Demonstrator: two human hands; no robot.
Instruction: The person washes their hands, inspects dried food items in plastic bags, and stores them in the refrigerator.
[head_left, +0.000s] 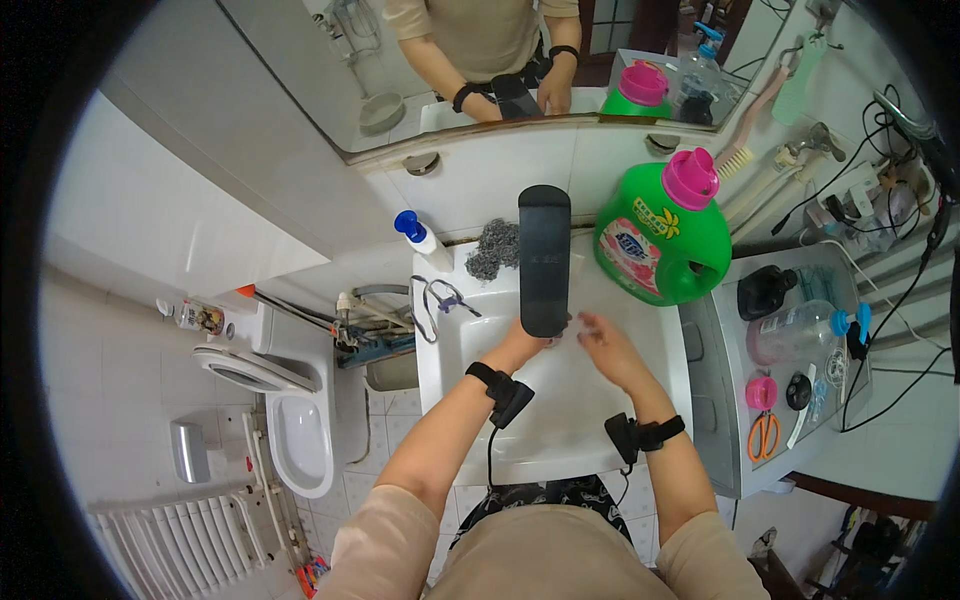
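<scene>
A long, flat, black object (544, 260) with rounded ends stands out over the white sink (455, 390). My left hand (522, 343) is closed at its lower end, with most of the fingers hidden by it. My right hand (608, 348) is just right of that end, fingers apart and slightly curled, holding nothing. A green detergent bottle (655, 235) with pink cap, a grey scouring tangle (492, 250), a blue-capped white bottle (433, 249) and glasses (445, 300) are around the sink's back. Both wrists wear black strapped devices.
A mirror (370, 40) spans the back wall. At right, a metal stand (725, 400) holds scissors, a clear jug and small items beside hanging cables. At left are a white cabinet (210, 180), toilet (300, 440), pipes and a radiator (175, 540).
</scene>
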